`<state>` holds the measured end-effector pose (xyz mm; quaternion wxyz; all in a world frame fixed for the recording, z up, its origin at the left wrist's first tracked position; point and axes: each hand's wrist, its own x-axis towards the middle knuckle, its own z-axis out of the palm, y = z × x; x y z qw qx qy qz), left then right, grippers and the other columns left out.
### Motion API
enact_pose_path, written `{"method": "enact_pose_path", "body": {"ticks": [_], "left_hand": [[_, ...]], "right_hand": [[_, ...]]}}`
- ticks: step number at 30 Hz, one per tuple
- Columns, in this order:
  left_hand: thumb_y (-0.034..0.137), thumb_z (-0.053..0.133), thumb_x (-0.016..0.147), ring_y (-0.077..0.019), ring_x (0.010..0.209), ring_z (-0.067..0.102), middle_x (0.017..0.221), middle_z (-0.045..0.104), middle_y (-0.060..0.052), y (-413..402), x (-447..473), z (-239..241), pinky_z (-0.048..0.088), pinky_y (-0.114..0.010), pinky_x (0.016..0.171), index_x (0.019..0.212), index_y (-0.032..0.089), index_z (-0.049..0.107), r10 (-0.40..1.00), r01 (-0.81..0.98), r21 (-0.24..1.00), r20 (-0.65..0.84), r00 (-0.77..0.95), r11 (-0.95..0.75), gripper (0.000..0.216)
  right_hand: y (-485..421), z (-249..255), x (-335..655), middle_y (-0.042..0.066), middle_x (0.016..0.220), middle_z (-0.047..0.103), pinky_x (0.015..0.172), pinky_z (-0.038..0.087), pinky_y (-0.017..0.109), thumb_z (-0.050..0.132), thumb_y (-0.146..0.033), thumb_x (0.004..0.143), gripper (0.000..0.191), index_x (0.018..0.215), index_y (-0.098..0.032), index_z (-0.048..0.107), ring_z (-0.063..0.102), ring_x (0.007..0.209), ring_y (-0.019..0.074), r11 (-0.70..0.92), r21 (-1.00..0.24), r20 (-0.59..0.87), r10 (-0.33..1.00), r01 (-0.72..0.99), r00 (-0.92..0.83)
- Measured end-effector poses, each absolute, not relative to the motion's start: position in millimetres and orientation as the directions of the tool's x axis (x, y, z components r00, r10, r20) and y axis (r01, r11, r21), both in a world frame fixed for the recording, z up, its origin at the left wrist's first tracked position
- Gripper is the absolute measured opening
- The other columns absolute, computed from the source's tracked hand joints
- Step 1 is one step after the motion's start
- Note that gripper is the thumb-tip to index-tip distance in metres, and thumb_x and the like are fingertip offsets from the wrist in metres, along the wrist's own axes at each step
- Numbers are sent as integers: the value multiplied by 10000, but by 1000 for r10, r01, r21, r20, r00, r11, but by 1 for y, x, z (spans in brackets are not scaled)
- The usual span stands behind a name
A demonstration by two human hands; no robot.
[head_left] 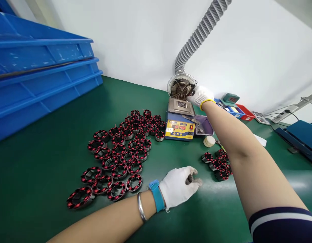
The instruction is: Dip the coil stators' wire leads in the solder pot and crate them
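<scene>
My left hand (179,186), in a white glove, rests low over the green table with its fingers curled and a gap between thumb and fingertips. Nothing can be made out in that gap. Gloved in white with a yellow cuff, my right hand (201,96) reaches to the solder pot (181,107) beside a round fan (181,90). Its fingers are closed around something dark, mostly hidden. Left of the pot stand many ring-shaped motor stators (120,171) with red-and-black windings. A smaller group of stators (221,165) sits under my right forearm.
Stacked blue crates (44,81) stand at the left. A grey duct hose (201,32) runs up from the fan. Right of the pot are a purple bin (204,125), a round white tub (209,141) and a red tray (245,113). A blue device (301,138) lies far right.
</scene>
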<state>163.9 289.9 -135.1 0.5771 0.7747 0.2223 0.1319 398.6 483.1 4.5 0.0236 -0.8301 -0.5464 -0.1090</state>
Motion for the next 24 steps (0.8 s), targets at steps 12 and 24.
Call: {"method": "enact_pose_path", "body": {"ticks": [12,24], "left_hand": [[528,537,838,-170,691,624,774,683,14,291,163,-136,439,-266,600,1095,243,635,495,189,950,-44,868,-247,396],[395,592,829,-159,823,640,991,683,-29,292,169,-141,528,-294,734,1238,207,536,693,51,995,19,721,-80,453]], "right_hand": [[487,-4,394,181,1111,644,887,488,452,618,-396,757,446,1105,-117,635,608,1054,326,-428,148,156,900,891,407],[443,29,382,44,718,669,709,518,328,641,-456,707,363,917,-169,715,645,743,217,-390,-152,213,884,908,416]]}}
